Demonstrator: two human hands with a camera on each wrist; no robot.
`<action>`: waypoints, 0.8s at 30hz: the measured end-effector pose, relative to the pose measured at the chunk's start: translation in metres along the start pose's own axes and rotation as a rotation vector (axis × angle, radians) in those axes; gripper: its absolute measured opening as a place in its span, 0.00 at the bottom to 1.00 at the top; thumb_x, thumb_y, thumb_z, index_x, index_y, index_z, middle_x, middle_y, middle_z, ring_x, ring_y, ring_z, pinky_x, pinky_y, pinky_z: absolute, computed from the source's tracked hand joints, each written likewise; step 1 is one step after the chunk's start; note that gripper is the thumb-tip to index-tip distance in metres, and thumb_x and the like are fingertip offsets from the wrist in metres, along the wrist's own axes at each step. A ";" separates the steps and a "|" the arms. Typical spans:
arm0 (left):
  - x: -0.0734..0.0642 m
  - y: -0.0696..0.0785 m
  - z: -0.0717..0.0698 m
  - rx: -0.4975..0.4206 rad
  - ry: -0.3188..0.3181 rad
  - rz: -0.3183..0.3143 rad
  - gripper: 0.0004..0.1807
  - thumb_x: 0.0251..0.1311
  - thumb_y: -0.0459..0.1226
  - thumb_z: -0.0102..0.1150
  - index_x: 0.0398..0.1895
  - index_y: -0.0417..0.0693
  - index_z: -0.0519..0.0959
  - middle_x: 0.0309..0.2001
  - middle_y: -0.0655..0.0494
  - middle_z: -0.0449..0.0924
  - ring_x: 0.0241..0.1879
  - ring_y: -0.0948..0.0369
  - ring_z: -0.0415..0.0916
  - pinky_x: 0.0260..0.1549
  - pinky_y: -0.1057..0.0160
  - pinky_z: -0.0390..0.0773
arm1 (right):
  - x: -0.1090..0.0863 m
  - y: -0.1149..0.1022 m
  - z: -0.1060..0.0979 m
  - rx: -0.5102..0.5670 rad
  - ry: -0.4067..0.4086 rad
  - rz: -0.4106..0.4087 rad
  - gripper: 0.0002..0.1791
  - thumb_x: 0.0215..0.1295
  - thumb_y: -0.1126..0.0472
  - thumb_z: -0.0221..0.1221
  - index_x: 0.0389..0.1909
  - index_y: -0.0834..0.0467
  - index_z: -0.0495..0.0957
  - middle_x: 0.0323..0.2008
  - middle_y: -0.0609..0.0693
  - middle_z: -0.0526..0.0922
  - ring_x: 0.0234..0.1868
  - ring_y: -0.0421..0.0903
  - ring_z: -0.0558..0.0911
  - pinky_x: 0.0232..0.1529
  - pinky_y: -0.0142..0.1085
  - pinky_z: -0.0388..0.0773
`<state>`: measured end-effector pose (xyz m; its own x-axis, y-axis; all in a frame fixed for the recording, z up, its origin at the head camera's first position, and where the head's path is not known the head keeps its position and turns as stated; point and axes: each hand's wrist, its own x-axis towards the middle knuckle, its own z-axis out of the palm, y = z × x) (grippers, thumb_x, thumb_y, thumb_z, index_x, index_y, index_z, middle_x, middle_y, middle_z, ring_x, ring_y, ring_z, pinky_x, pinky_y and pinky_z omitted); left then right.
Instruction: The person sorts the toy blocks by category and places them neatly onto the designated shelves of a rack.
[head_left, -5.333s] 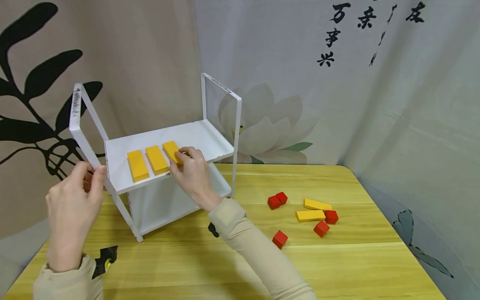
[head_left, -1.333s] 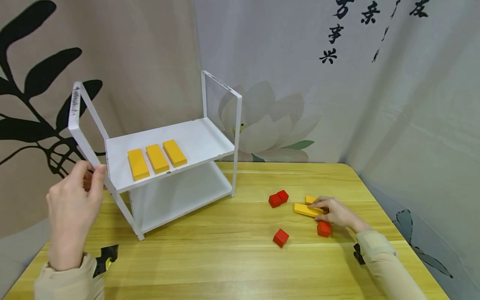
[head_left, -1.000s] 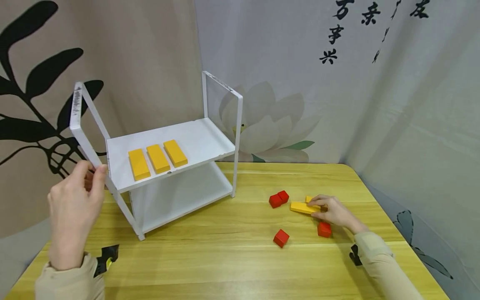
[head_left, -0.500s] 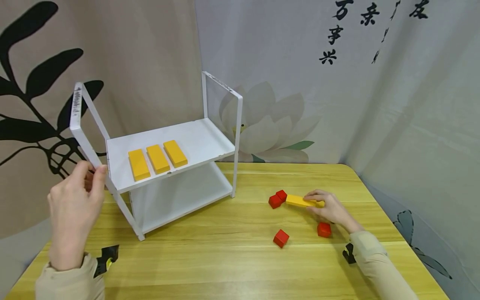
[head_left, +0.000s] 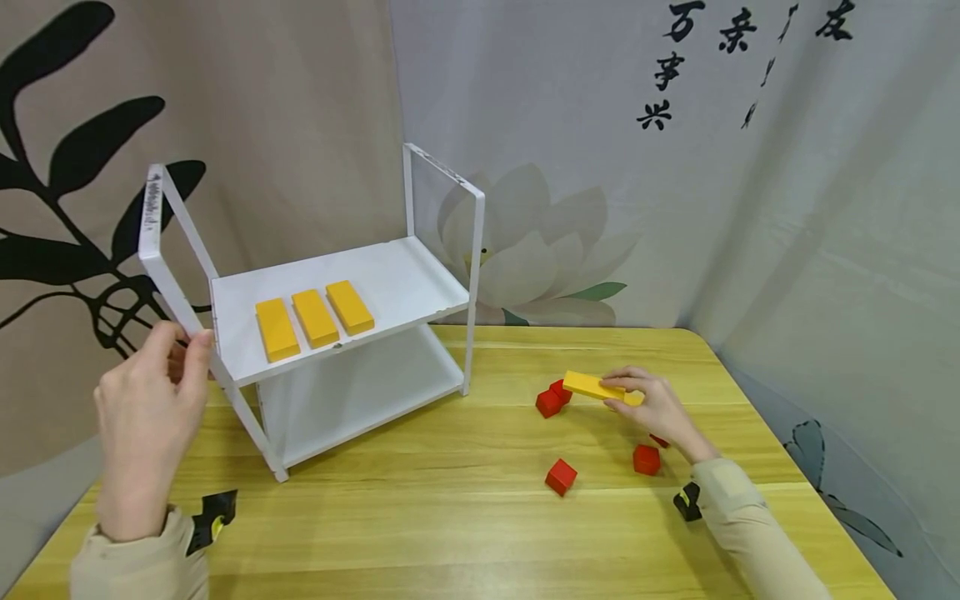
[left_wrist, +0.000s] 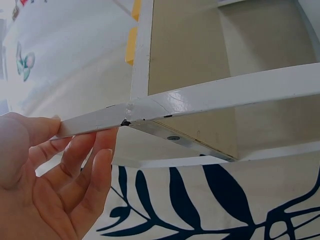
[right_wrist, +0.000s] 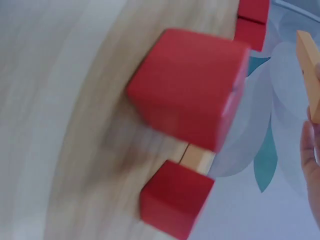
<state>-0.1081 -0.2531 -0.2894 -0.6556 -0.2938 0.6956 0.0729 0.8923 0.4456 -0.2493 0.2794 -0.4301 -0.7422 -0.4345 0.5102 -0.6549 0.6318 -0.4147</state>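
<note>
The two hands are well apart: over on the left, the left hand (head_left: 153,400) pinches the front post of a white two-tier rack (head_left: 356,400), and across the worktop (head_left: 420,517) the right hand (head_left: 654,407) has a yellow block (head_left: 587,384) gripped between thumb and fingers, tipped a little and held off the wood near a touching red pair (head_left: 548,404). Three more yellow bars (head_left: 315,318) lie side by side on the rack's upper shelf, with another yellow piece (head_left: 634,399) half hidden behind the right hand. Nearer me sit a lone red cube (head_left: 561,477) and, below that wrist, a second cube (head_left: 647,460).
</note>
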 end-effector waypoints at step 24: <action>0.001 -0.001 -0.001 -0.002 0.019 0.026 0.18 0.68 0.42 0.50 0.33 0.32 0.72 0.23 0.33 0.77 0.19 0.43 0.70 0.22 0.64 0.58 | 0.052 -0.107 0.003 0.160 0.307 -0.109 0.16 0.40 0.79 0.69 0.35 0.69 0.84 0.37 0.63 0.84 0.34 0.54 0.80 0.36 0.21 0.72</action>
<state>-0.1081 -0.2541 -0.2890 -0.6393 -0.2772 0.7172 0.0909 0.8990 0.4285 -0.2179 0.1869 -0.3616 -0.6052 -0.2657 0.7505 -0.7600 0.4736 -0.4452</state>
